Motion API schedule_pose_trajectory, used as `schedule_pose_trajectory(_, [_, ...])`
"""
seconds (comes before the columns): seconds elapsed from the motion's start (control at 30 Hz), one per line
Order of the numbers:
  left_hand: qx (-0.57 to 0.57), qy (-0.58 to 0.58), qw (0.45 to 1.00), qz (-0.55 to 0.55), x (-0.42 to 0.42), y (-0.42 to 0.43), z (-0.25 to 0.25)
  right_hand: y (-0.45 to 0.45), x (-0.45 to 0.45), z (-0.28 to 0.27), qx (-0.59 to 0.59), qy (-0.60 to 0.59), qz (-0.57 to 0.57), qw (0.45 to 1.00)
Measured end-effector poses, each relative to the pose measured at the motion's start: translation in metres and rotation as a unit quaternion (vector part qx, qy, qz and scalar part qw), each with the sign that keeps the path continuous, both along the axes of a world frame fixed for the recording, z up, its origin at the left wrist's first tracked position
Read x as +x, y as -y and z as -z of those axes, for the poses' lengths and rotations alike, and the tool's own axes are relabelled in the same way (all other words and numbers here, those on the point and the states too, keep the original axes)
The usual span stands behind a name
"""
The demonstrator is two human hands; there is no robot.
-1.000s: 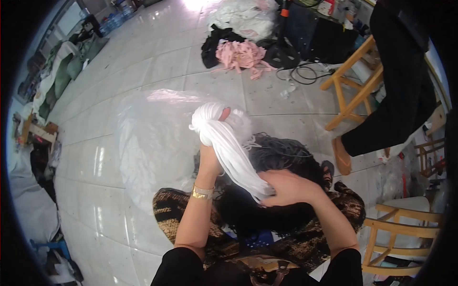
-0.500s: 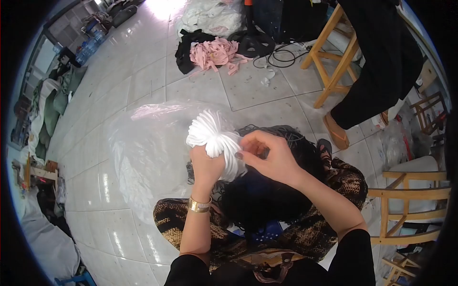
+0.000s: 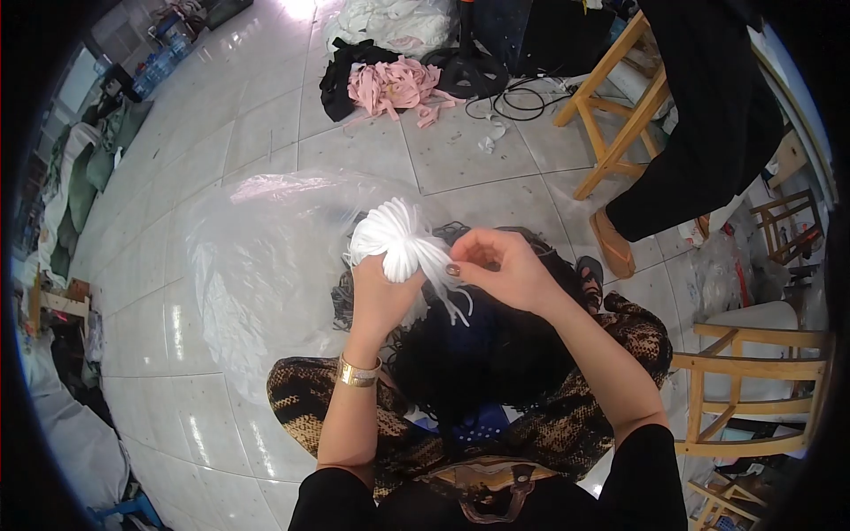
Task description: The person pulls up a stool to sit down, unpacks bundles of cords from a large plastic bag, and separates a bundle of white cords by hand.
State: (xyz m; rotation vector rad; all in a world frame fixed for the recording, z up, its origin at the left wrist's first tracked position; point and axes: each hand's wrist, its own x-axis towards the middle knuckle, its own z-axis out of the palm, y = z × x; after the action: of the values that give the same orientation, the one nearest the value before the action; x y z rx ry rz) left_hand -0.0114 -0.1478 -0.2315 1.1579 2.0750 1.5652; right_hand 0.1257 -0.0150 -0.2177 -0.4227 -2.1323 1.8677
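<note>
My left hand (image 3: pixel 382 296) is closed around a bundle of white cord (image 3: pixel 390 234), gathered at the middle so that loops fan out above the fist. Several loose strands hang from its right side. My right hand (image 3: pixel 509 274) has thumb and forefinger pinched at these strands, its other fingers curled. Below the hands, a dark mass of black strands (image 3: pixel 478 372) lies across my lap, partly over a blue dotted cloth (image 3: pixel 478 423). Grey cords (image 3: pixel 343 301) show behind my left hand.
A clear plastic sheet (image 3: pixel 239 283) spreads over the tiled floor at left. Pink fabric strips (image 3: pixel 394 87) and black cloth (image 3: pixel 341 84) lie ahead. Another person's leg (image 3: pixel 699 159) stands beside a wooden stool (image 3: pixel 611 115) at right. A second wooden stool (image 3: pixel 753 363) is nearer me.
The white loops on the right have drawn in, and loose strand ends now hang beneath my right fingers. My left hand still grips the bundle. The view has shifted slightly.
</note>
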Motion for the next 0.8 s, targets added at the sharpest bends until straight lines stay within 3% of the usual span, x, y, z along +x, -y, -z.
schedule_pose_trajectory(0.13, [-0.014,0.128,0.991,0.037,-0.004,0.001,0.011,-0.004,-0.001,0.003,-0.01,-0.004,0.008,1.0])
schedule_pose_trajectory(0.23, [0.001,0.229,0.972,0.056,-0.004,0.001,0.013,-0.009,-0.001,0.0,-0.107,-0.034,0.038,0.993])
schedule_pose_trajectory(0.3, [0.002,0.267,0.961,0.07,-0.003,0.0,0.011,-0.009,0.0,-0.011,-0.097,0.021,0.034,0.995])
schedule_pose_trajectory(0.37, [0.012,0.278,0.958,0.07,-0.003,-0.001,0.011,-0.008,0.002,-0.021,-0.086,0.076,0.031,0.993])
schedule_pose_trajectory(0.6, [-0.012,0.255,0.963,0.086,-0.004,-0.002,0.019,-0.009,0.0,0.008,0.011,0.043,-0.022,0.999])
schedule_pose_trajectory(0.8, [-0.02,0.255,0.963,0.083,-0.005,-0.001,0.017,-0.016,0.001,0.005,-0.068,0.013,0.013,0.997])
